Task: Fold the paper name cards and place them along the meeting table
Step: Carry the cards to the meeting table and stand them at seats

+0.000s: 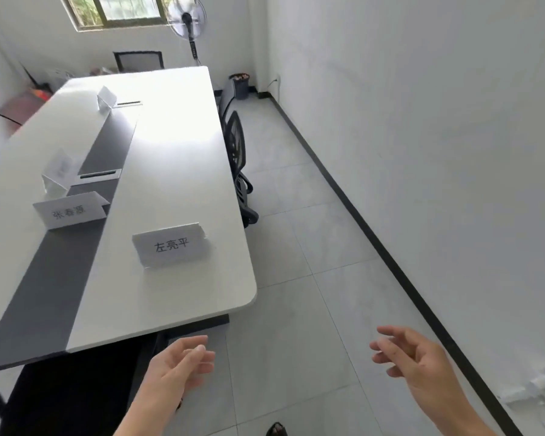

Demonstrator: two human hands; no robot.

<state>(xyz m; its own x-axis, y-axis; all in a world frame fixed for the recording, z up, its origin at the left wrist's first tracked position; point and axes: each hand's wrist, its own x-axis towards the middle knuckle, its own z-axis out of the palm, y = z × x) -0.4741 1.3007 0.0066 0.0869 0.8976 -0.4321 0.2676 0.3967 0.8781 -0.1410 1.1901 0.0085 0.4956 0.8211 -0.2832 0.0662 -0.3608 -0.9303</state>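
Observation:
Several folded white name cards stand on the long white meeting table. The nearest card stands close to the table's near right corner, its printed face towards me. A second card stands on the grey centre strip to its left. A third sits just behind that one, and another stands far along the table. My left hand hangs below the table's near edge, fingers relaxed and holding nothing. My right hand is out over the floor, fingers loosely spread and holding nothing.
Black mesh chairs are tucked in along the table's right side, and one stands at the far end. A standing fan and a bin sit at the back. Tiled floor runs between table and right wall.

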